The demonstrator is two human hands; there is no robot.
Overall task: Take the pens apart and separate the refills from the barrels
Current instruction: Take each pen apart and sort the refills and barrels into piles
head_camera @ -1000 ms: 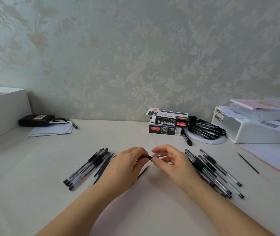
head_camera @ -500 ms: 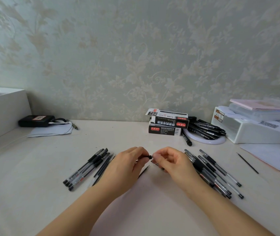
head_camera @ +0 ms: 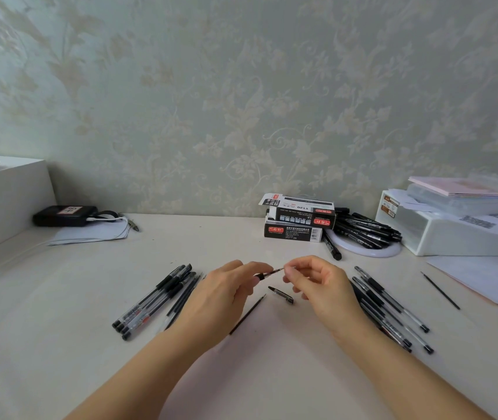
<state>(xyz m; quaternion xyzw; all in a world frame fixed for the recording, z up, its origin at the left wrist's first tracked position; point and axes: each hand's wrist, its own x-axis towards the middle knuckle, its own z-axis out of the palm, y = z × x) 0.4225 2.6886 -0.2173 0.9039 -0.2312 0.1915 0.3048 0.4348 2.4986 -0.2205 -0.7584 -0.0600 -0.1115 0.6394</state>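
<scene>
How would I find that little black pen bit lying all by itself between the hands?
Start at the stacked pen boxes by the wall and come straight toward the person. Just below the right hand a short black pen tip piece lies on the table. It is stubby and pointed, unlike the long thin refill beside it.

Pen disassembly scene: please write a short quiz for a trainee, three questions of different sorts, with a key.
1. True or false: the left hand rests flat on the desk.
2. What do the right hand fingers pinch? A) a refill tip B) the pen box C) paper
3. What small black part lies on the desk between the hands?

Key: 1 false, it grips the pen barrel; 2 A; 3 the pen nose cone.
</scene>
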